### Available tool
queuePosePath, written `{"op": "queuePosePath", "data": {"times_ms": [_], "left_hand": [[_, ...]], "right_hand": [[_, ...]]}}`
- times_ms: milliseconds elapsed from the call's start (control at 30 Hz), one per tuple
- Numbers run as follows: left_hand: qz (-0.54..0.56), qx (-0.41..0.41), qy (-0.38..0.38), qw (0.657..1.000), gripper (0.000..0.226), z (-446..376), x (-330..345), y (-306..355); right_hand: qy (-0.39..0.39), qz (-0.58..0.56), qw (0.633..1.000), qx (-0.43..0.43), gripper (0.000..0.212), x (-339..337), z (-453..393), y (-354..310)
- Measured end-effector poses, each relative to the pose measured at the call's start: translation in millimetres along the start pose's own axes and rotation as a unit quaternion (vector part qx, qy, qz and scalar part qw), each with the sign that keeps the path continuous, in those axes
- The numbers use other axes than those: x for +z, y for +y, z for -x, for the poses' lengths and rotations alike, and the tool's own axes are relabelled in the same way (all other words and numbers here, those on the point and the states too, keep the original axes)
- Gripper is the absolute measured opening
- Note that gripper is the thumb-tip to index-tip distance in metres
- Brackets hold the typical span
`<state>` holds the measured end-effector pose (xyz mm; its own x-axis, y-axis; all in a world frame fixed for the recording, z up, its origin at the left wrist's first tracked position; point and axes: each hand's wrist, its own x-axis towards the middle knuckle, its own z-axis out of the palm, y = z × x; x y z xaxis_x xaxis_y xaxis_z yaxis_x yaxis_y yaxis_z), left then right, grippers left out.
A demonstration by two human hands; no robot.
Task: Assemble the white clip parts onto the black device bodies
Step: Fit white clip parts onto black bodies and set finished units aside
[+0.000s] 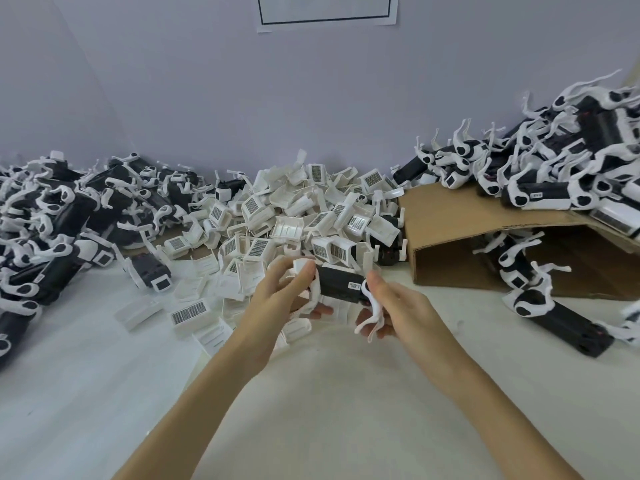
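Note:
A black device body point(337, 285) with a small label is held level above the white table, between both hands. My left hand point(282, 292) grips its left end, fingers pressed on a white clip part point(302, 265) sitting against that end. My right hand point(394, 306) holds the right end, where white curved arms point(372, 315) hang down from the body. Behind the hands lies a heap of loose white clip parts point(298, 216), many with a dark grid face.
A pile of black bodies with white arms point(59, 216) fills the left side. A tipped cardboard box point(485, 237) sits at the right, with more black-and-white bodies point(554, 168) stacked on and inside it. One black body point(568, 327) lies on the white table point(311, 393) at the right.

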<state>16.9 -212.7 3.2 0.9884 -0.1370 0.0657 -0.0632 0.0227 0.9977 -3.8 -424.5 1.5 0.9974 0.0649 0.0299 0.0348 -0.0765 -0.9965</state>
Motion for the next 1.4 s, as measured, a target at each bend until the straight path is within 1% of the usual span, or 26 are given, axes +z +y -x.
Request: {"op": "queuePosePath", "data": {"times_ms": [67,133,233,300,400,433,467,500,567,600,633,667,700,733,800,833,867,900,933,967,1000,1033,1100,1167,1300,1400], "left_hand": [[0.033,-0.002,0.018,0.999,0.056,-2,-2,3],[0.104,0.01,0.07,0.992,0.066,-1,0,5],[0.176,0.061,0.168,0.968,0.07,2,2,4],[0.229,0.071,0.208,0.948,0.076,4,-1,5],[0.3,0.068,0.21,0.928,0.08,3,-9,11],[0.297,0.07,0.205,0.93,0.081,2,-11,12],[0.283,0.073,0.193,0.937,0.083,2,-14,12],[0.258,0.078,0.175,0.947,0.085,1,-15,14],[0.185,0.105,0.127,0.969,0.083,0,-14,16],[0.135,0.135,0.106,0.976,0.076,0,-12,15],[0.067,0.169,0.097,0.978,0.065,0,-8,13],[-0.01,0.202,0.105,0.974,0.05,1,-5,11],[-0.073,0.23,0.131,0.961,0.034,2,-1,7],[-0.103,0.245,0.168,0.949,0.022,3,2,4],[-0.104,0.244,0.23,0.936,0.014,3,4,1],[-0.09,0.232,0.254,0.935,0.016,3,2,2],[-0.073,0.218,0.275,0.934,0.017,2,-1,3],[-0.056,0.203,0.293,0.933,0.019,0,-6,5],[-0.036,0.189,0.308,0.932,0.019,-2,-10,6],[-0.014,0.18,0.319,0.931,0.019,-4,-15,6],[0.004,0.176,0.327,0.929,0.019,-7,-20,7],[0.015,0.175,0.333,0.926,0.019,-9,-24,7],[0.032,0.17,0.342,0.924,0.018,-11,-29,8],[0.042,0.162,0.344,0.924,0.017,-12,-31,9],[0.029,0.16,0.329,0.93,0.018,-11,-29,10],[0.0,0.172,0.309,0.935,0.018,-7,-22,12]], "right_hand": [[0.009,0.025,0.997,-0.07,0.057,0,3,0],[-0.014,0.106,0.985,-0.137,0.063,4,7,0],[-0.049,0.219,0.949,-0.222,0.072,20,16,7],[-0.035,0.267,0.924,-0.273,0.073,31,22,12],[0.028,0.323,0.862,-0.39,0.069,45,26,15],[0.041,0.332,0.848,-0.411,0.067,49,27,16],[0.049,0.33,0.845,-0.417,0.066,51,27,17],[0.053,0.317,0.856,-0.405,0.066,51,27,17],[0.044,0.253,0.909,-0.327,0.066,46,25,16],[0.033,0.203,0.939,-0.276,0.065,41,23,16],[0.024,0.151,0.961,-0.232,0.063,36,21,15],[0.012,0.108,0.974,-0.2,0.058,31,19,14],[-0.009,0.078,0.98,-0.183,0.051,28,17,14],[-0.036,0.055,0.982,-0.176,0.044,28,14,14],[-0.064,0.041,0.983,-0.169,0.039,27,9,16],[-0.059,0.071,0.982,-0.167,0.038,25,7,18],[-0.042,0.139,0.973,-0.179,0.035,22,4,22],[-0.031,0.238,0.95,-0.201,0.036,17,1,26],[-0.035,0.338,0.915,-0.218,0.039,13,-2,31],[-0.048,0.408,0.882,-0.229,0.042,11,-5,38],[-0.059,0.442,0.865,-0.23,0.043,9,-8,43],[-0.059,0.454,0.859,-0.229,0.041,8,-9,46],[-0.031,0.45,0.86,-0.239,0.038,11,-10,46],[0.01,0.422,0.872,-0.248,0.031,14,-10,41],[0.06,0.312,0.918,-0.238,0.023,11,-4,29],[0.082,0.229,0.948,-0.207,0.015,7,0,21]]}}
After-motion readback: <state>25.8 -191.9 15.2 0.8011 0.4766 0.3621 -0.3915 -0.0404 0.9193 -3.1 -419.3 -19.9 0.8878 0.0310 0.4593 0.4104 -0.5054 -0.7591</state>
